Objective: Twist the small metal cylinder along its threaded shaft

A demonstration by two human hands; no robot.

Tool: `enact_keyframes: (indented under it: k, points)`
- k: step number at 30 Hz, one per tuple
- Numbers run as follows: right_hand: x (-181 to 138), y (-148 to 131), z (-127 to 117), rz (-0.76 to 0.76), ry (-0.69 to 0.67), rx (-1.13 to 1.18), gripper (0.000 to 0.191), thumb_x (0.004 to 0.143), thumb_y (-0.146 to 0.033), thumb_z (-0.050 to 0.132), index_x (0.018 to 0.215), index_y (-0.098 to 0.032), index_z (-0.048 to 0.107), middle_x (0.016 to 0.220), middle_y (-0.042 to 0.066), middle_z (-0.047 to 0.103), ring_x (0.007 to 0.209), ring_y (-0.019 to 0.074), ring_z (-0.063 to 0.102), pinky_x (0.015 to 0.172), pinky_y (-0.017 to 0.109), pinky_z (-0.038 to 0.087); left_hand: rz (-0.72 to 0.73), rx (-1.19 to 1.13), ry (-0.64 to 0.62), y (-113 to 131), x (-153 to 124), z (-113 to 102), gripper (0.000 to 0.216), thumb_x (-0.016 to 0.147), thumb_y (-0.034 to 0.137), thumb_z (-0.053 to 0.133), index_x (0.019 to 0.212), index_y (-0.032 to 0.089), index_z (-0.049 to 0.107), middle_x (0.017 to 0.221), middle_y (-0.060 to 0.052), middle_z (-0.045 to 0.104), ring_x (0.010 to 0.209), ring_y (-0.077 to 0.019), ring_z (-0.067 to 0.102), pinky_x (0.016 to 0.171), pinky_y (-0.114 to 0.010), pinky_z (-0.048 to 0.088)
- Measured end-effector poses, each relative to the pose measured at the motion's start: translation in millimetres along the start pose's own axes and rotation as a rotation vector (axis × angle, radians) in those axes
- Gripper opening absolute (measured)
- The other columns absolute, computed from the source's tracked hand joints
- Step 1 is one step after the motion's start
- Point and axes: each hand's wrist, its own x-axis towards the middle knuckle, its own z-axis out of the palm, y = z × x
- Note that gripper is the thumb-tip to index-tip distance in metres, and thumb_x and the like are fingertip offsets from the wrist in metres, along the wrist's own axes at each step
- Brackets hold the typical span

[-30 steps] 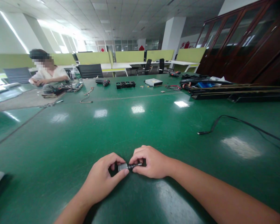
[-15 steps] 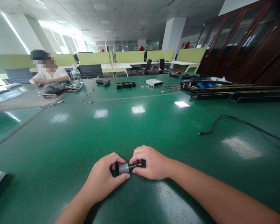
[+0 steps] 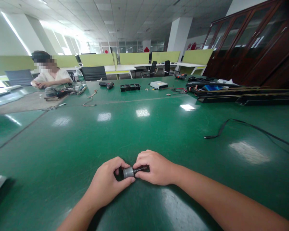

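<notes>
Grey cylinder (image 3: 128,172), gripped from 2 sides
Left hand (image 3: 109,183) half-curled around its body, right hand (image 3: 156,168) pinched closed on its dark shaft (image 3: 141,169), over the green counter (image 3: 125,138).

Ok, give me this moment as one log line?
left hand: holds grey cylinder | right hand: pinches dark shaft | below: green table

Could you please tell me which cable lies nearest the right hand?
The flat black cable beyond the right hand; the pale cable and red wires lie farther back.
</notes>
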Motion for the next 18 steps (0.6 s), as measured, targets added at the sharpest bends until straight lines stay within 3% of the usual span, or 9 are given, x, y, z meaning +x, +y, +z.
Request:
enact_keyframes:
  k: [18]
  points:
    - [-0.6, 2.9, -0.6, 0.004, 0.043, 0.054, 0.008, 0.073, -0.018, 0.071, 0.081, -0.017, 0.071, 0.072, 0.0, 0.065, 0.069, 0.0143, 0.058, 0.067, 0.026, 0.042, 0.004, -0.022, 0.017, -4.1, -2.6, 1.3, 0.016, 0.073, 0.029, 0.072, 0.085, 0.022, 0.063, 0.078, 0.002, 0.063, 0.073, -0.0175, 0.057, 0.066, -0.027, 0.04]
